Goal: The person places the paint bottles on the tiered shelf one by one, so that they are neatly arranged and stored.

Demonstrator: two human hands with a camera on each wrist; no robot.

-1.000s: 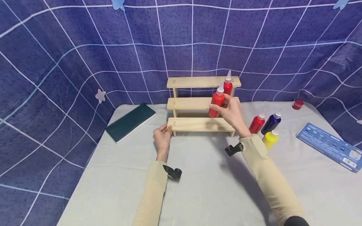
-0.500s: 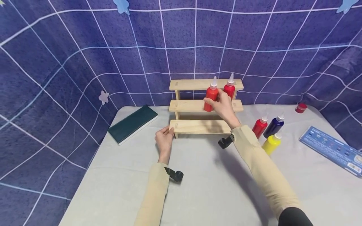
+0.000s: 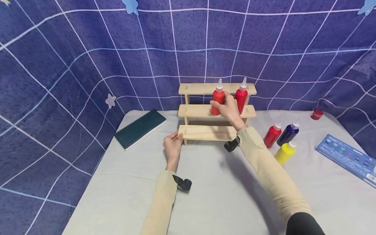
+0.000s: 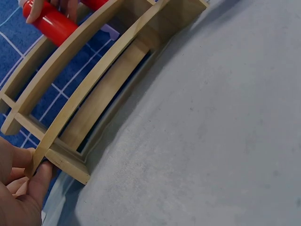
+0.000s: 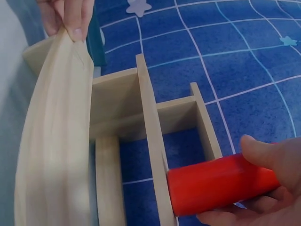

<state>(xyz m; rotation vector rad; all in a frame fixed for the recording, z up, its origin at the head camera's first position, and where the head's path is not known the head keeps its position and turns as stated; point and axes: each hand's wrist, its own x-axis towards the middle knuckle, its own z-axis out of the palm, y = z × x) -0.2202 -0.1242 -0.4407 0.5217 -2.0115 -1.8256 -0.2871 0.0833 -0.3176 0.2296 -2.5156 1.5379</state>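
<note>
A three-tier wooden shelf (image 3: 205,133) stands at the back of the table. My right hand (image 3: 230,109) grips a red squeeze bottle (image 3: 217,102) with a white nozzle, upright at the middle tier. In the right wrist view the base of that red bottle (image 5: 202,188) is right at the middle board. Another red bottle (image 3: 241,98) stands to its right on the middle tier, partly behind my fingers. My left hand (image 3: 172,147) pinches the left end of the lowest board; in the left wrist view its thumb and fingers (image 4: 40,181) hold that corner.
A red bottle (image 3: 272,135), a dark blue bottle (image 3: 288,133) and a yellow bottle (image 3: 285,152) stand right of the shelf. Farther right lie a blue flat box (image 3: 346,158) and a small red-lidded pot (image 3: 317,114). A dark green book (image 3: 141,129) lies left. A curtain (image 3: 152,58) hangs behind.
My right hand has moved the red bottle left and back to the middle tier, away from the bottle standing there. My left hand keeps its hold on the lowest board. The view has shifted slightly.
</note>
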